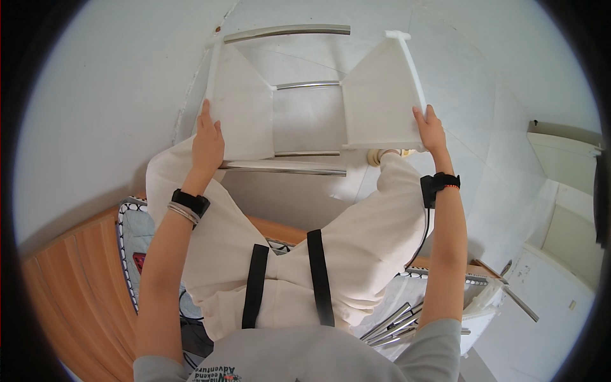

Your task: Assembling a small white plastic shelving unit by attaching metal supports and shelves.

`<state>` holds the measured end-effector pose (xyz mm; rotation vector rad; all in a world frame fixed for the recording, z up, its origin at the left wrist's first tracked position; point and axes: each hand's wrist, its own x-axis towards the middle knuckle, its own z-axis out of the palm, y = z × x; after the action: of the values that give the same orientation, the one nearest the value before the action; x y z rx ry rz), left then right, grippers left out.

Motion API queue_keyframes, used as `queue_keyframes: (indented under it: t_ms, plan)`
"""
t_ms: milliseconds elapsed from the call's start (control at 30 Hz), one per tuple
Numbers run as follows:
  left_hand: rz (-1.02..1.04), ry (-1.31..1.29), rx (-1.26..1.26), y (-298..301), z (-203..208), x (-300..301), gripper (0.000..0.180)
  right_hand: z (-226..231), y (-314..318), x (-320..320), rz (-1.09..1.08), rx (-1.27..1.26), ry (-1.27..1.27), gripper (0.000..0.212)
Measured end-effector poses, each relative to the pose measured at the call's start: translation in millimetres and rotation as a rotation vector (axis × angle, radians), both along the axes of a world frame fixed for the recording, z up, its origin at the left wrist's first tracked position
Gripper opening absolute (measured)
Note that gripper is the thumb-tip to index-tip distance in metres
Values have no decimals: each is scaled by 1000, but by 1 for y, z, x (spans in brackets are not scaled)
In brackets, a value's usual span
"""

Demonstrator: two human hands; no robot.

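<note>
While gripping the white rack (pixel 305 95) by its side panels, left hand (pixel 207 143) and right hand (pixel 431 132) both clamped on edges, could easily slip; loose metal rods (pixel 389 325) might roll off.

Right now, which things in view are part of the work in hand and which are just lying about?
In hand:
- white rack, with two white side panels joined by metal rods
- left hand gripping the left panel
- right hand gripping the right panel

Lying about:
- loose metal rods at lower right
- patterned cushion on the wooden seat
- white door at far right
</note>
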<state>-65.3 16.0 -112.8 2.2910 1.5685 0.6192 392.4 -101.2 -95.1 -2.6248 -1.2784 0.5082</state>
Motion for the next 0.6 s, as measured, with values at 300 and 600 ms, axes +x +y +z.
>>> queue_keyframes:
  t_ms: [300, 600]
  plan:
    - [-14, 28, 4, -4, 0, -5, 53, -7, -3, 34, -13, 131, 173, 48]
    - [-83, -3, 76, 8, 0, -10, 54, -18, -10, 54, -26, 238, 189, 48]
